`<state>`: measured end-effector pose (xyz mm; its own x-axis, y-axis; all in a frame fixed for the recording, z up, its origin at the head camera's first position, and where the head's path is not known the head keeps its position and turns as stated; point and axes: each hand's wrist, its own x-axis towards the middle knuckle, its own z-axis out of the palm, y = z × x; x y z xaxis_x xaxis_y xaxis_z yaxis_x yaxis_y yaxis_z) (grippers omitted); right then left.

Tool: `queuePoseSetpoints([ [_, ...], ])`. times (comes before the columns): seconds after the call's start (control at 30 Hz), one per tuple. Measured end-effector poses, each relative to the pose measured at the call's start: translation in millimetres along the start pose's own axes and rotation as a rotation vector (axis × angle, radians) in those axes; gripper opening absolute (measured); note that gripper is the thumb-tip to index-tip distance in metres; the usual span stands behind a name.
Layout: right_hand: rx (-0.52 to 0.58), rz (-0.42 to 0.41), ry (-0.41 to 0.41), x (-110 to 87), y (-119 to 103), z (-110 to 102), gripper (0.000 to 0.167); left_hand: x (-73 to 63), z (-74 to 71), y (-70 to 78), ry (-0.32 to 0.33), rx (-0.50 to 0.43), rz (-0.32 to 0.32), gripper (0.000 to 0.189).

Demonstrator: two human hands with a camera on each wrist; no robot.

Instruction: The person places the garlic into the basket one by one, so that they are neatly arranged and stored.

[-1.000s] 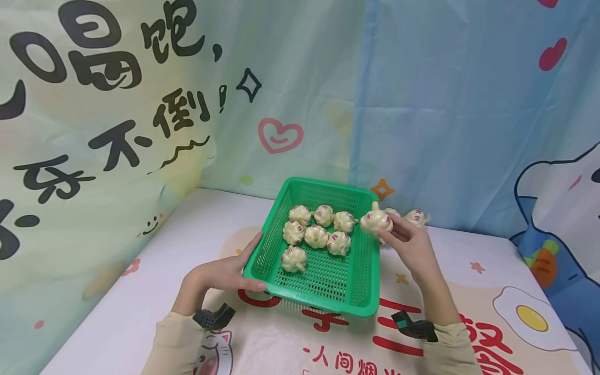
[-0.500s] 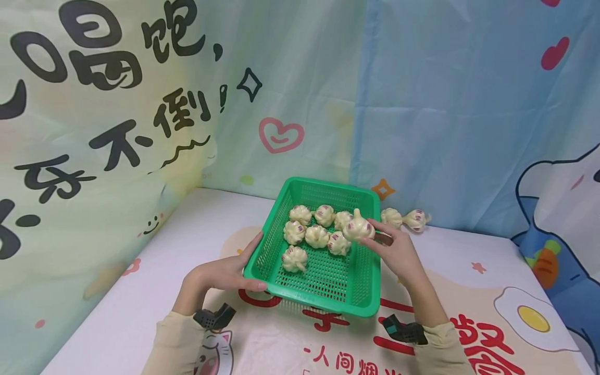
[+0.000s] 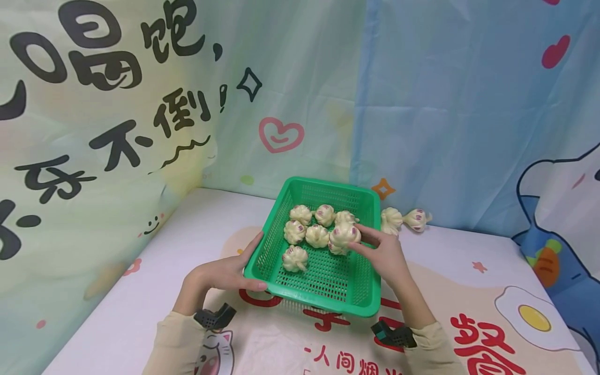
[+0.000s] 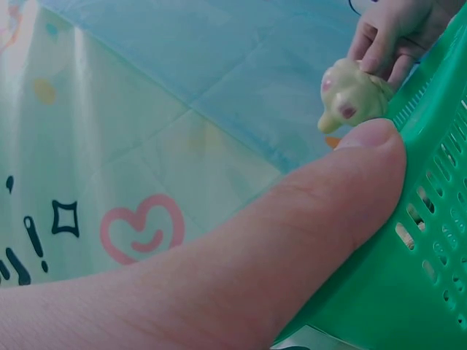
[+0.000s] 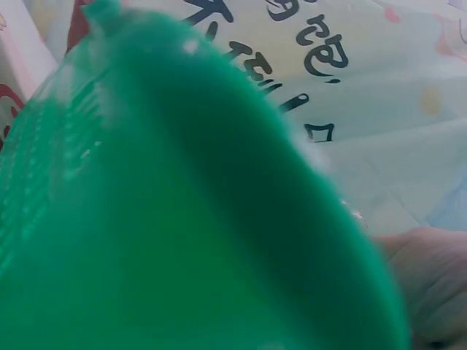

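My right hand (image 3: 384,255) pinches a garlic bulb (image 3: 344,237) between thumb and fingers, over the right part of the green plastic basket (image 3: 314,302). The bulb is cream with purplish marks and overlaps other bulbs below it. In the left wrist view the same bulb (image 4: 354,95) shows beyond the basket rim. My left hand (image 3: 225,272) rests against the basket's near left corner, fingers extended along the left side and thumb along the front rim. Several garlic bulbs (image 3: 316,236) lie in the basket, mostly toward its far side. The basket wall (image 5: 182,189) blocks most of the right wrist view.
Beyond the basket's right side, one garlic bulb (image 3: 416,220) and another garlic bulb (image 3: 390,219) lie on the table near the backdrop. The printed tablecloth (image 3: 272,344) extends in front. A blue-green cloth backdrop (image 3: 422,104) closes off the far side.
My right hand has carried its garlic bulb left and down, from over the basket's right rim to over the bulbs inside. The left hand and basket stay in place.
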<state>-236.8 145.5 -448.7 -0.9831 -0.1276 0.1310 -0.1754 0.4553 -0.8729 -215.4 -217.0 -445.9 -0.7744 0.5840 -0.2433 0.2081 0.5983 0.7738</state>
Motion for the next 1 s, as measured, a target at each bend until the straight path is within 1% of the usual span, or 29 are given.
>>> queuePoseSetpoints([
  [0.17,-0.022,-0.008,-0.001,-1.7,-3,7,0.062,0.1,-0.4,0.8,-0.002,-0.003,0.005,0.117],
  [0.43,-0.078,-0.050,0.020,-4.0,-7,14,0.057,-0.3,-0.3,1.9,0.001,0.008,-0.011,0.117],
  [0.77,-0.083,-0.067,-0.011,-5.1,-10,22,0.054,-3.5,-0.7,-0.6,0.004,0.005,-0.010,0.117],
  [1.0,-0.100,-0.071,-0.004,-6.9,-8,22,0.054,0.2,0.3,-0.7,-0.002,0.007,0.006,0.117],
])
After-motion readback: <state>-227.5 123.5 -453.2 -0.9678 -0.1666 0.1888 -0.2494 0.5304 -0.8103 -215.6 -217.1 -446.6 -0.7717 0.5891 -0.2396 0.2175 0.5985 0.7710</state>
